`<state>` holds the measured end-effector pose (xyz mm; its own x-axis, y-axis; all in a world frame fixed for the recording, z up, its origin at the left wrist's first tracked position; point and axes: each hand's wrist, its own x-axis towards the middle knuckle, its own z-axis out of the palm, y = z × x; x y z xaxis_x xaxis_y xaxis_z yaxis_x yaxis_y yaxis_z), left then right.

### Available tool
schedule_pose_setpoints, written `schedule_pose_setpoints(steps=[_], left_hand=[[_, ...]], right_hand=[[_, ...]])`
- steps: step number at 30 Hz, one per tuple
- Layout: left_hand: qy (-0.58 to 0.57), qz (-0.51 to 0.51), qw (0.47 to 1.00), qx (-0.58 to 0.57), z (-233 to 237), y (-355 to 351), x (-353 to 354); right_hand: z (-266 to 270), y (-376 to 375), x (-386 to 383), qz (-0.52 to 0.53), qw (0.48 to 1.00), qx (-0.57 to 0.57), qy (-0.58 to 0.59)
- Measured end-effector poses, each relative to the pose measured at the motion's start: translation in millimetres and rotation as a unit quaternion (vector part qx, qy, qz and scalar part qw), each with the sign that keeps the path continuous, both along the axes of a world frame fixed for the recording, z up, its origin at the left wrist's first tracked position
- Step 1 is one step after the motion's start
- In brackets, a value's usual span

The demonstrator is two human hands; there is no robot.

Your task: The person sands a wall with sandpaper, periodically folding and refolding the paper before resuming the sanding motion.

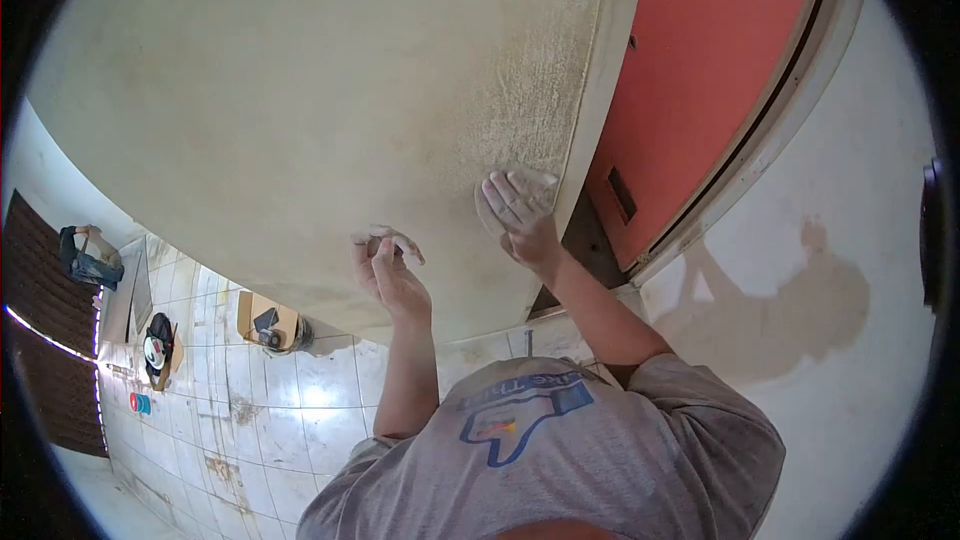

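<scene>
Wall: cream rough-plastered wall (300, 90), filling 9 to 12 o'clock.
Door: salmon-red flat door panel (700, 70), at 1 o'clock, beside the wall's edge.
Floor: white glossy tiled floor (250, 410), at 8 o'clock.
Right hand (515, 215): centre, fingers straight and together, flat on the sheet.
Left hand (385, 270): at its 8 o'clock, fingers curled inward; contents cannot be told.
Sheet: pale thin abrasive-looking sheet (535, 178), under the right fingertips, against the wall's edge.

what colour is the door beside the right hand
Coral red door, seen best in the head view.
</scene>
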<state>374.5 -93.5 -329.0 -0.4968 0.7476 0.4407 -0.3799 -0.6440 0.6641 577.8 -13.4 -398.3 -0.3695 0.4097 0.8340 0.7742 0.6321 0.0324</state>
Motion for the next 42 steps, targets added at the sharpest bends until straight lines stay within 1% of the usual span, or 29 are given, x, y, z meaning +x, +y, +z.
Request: schedule_pose_setpoints(steps=[1,3,5,7,8,10,12,14,16,18,20,21,23,25,27,29,30,33,35,37,38,40,41,42], left_hand=[[-0.002,0.008,1.000,-0.007,0,0,0],[0.002,0.003,1.000,-0.006,-9,6,-5],[0.002,-0.007,1.000,-0.014,-14,2,-7],[-0.001,-0.019,1.000,-0.019,-11,1,-10],[0.006,-0.018,1.000,-0.019,-9,0,-11],[0.019,-0.016,1.000,-0.016,-4,-3,-13],[0.016,0.016,0.999,-0.046,-4,-3,-12],[0.012,0.027,0.998,-0.063,-4,-5,-16],[0.001,0.017,0.998,-0.065,-6,-5,-21],[0.008,0.014,0.997,-0.070,0,-9,-25],[0.012,0.016,0.997,-0.069,0,-11,-31],[0.012,0.020,0.998,-0.065,-1,-11,-36],[0.007,0.017,0.998,-0.058,-4,-8,-47],[-0.008,0.004,0.999,-0.053,-12,-3,-55],[-0.024,-0.019,0.999,-0.040,-23,6,-59],[-0.034,-0.034,0.999,-0.025,-25,7,-57],[-0.036,-0.036,0.999,-0.013,-17,6,-54],[-0.038,-0.045,0.998,0.007,-13,10,-49],[-0.039,-0.062,0.997,-0.001,-13,12,-45],[-0.043,-0.091,0.995,-0.020,-14,8,-40],[-0.013,-0.085,0.995,-0.048,-17,9,-35],[0.045,-0.066,0.993,-0.088,-23,9,-31],[0.039,-0.067,0.993,-0.091,-22,9,-29],[0.036,-0.069,0.992,-0.098,-21,7,-28]], right_hand=[[24,1,0,0.001,1.000,0.007,0.005],[98,5,-4,0.039,0.998,0.044,0.030],[157,6,-14,0.028,0.996,0.069,0.048],[186,7,-25,0.013,0.994,0.088,0.059],[189,7,-30,0.006,0.993,0.099,0.064],[184,5,-37,-0.003,0.993,0.085,0.080],[174,5,-45,-0.001,0.994,0.072,0.086],[137,1,-56,0.005,0.995,0.051,0.090],[87,0,-58,0.050,0.994,0.034,0.089],[22,13,-34,0.052,0.996,0.061,0.046],[-2,5,-10,0.016,0.996,0.069,0.058],[-2,8,-2,-0.001,0.995,0.076,0.066],[19,21,7,-0.012,0.981,0.154,0.121],[76,26,8,-0.057,0.969,0.160,0.179],[153,16,5,-0.053,0.969,0.171,0.172],[196,18,-2,-0.010,0.967,0.165,0.192],[202,19,-8,0.010,0.966,0.162,0.202],[193,10,-30,-0.017,0.974,0.144,0.174],[151,14,-41,0.035,0.981,0.119,0.150],[102,1,-45,0.054,0.995,0.051,0.070],[72,3,-35,0.059,0.997,0.034,0.039],[58,0,-6,0.058,0.998,0.008,-0.017],[61,2,6,0.102,0.992,-0.059,0.055],[64,3,17,0.145,0.974,-0.116,0.133]])
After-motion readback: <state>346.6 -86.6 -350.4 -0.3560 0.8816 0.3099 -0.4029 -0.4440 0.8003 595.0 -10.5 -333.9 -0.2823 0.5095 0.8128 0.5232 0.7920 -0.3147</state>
